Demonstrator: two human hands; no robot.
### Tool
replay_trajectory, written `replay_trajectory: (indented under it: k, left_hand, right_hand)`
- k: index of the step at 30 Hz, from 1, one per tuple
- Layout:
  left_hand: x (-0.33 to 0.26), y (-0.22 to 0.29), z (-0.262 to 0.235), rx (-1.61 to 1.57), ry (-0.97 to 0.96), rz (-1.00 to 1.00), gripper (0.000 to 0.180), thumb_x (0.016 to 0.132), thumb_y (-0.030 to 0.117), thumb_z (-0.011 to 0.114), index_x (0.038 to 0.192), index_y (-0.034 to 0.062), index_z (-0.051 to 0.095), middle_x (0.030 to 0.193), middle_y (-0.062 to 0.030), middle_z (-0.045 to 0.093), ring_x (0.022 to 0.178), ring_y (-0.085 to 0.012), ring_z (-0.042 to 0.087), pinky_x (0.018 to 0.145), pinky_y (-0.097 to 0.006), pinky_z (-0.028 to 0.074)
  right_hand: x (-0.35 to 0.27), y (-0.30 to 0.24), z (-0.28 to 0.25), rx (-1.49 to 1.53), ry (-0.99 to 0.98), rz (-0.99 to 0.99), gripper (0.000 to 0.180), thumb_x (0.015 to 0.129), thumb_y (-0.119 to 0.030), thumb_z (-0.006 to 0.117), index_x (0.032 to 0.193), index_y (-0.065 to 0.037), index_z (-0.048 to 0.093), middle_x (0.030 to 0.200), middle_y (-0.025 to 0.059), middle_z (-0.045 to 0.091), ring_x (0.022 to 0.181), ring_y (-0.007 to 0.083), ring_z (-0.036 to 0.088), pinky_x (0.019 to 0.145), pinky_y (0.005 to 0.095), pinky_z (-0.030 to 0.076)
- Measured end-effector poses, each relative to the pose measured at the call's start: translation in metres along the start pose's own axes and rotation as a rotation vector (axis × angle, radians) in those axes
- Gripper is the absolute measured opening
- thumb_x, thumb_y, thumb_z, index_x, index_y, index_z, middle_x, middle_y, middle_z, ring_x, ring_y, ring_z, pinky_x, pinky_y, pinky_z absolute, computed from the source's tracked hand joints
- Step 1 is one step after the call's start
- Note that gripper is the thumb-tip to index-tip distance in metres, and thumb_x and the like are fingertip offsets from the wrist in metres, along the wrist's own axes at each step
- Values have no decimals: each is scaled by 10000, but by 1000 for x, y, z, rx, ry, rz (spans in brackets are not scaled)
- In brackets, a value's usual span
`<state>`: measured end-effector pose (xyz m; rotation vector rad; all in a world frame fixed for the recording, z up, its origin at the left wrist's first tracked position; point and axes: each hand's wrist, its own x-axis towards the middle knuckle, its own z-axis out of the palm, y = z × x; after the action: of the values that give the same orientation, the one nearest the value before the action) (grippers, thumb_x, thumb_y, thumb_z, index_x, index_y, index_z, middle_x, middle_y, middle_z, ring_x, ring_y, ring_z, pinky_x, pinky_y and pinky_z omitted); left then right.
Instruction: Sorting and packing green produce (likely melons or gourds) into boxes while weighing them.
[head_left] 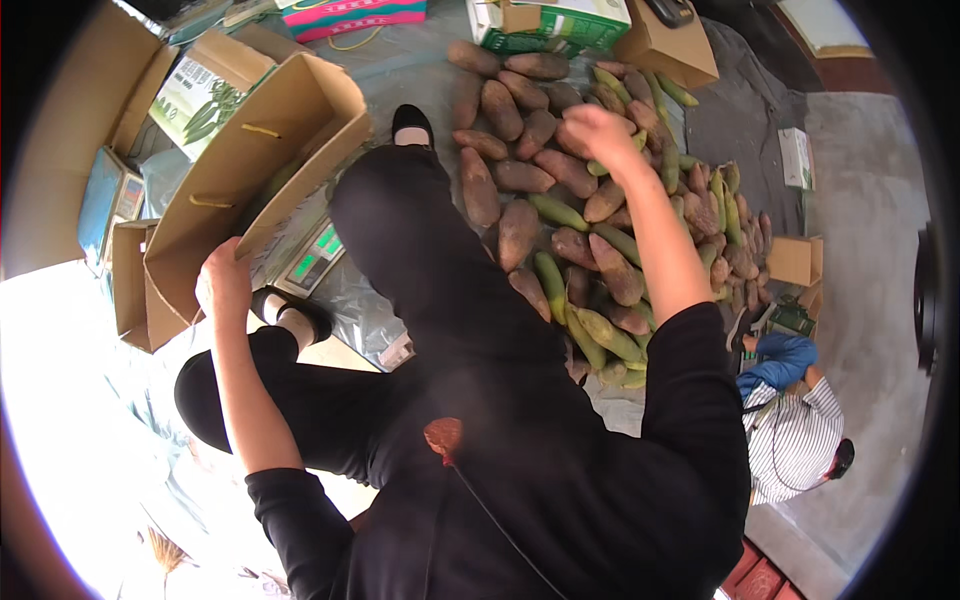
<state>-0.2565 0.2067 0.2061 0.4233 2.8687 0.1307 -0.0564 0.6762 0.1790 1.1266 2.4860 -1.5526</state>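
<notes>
A tall open cardboard box (pixel 215 165) with yellow cord handles leans at the left. Its near edge is pinched in the fingers of my left hand (pixel 224 282). Beside the box is a scale (pixel 312 258) with lit green displays, partly hidden by the box and my leg. Out to the right, my right hand (pixel 598 135) is over a pile of large oblong brown and green cucumber-like vegetables (pixel 517 232). That hand is slightly blurred with its fingers turned away, so any grip on a vegetable cannot be made out.
Clear plastic sheeting (pixel 365 310) covers the floor under my feet. A pink and blue box (pixel 350 15), a green and white carton (pixel 560 25) and a brown carton (pixel 672 45) line the far side. At the right, another person in a striped shirt (pixel 795 440) sits beyond the pile.
</notes>
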Motion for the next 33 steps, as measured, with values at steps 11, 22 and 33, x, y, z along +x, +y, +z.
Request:
replay_trajectory:
  k: [11,22,33]
  left_hand:
    - [-1,2,0,-22,-6,-1,289,770,138,621,1058,120,646,957,-149,660,915,-323,623,800,-397,481]
    - [-5,4,2,-49,37,2,232,761,130,636,991,119,659,940,-113,656,891,-311,620,770,-388,484]
    - [-4,0,1,-94,-3,2,203,782,84,578,956,132,669,933,-74,646,907,-289,611,796,-385,483]
  right_hand:
    - [-110,256,59,-286,-52,351,133,807,-163,606,866,-50,647,753,110,634,743,270,613,678,374,478]
    - [-88,222,129,-970,-469,211,344,843,-90,409,1170,-80,514,1244,146,470,1127,323,507,905,429,456]
    - [-76,223,135,-1030,-569,301,408,821,-61,466,1230,-67,460,1301,152,396,1165,360,474,931,423,446]
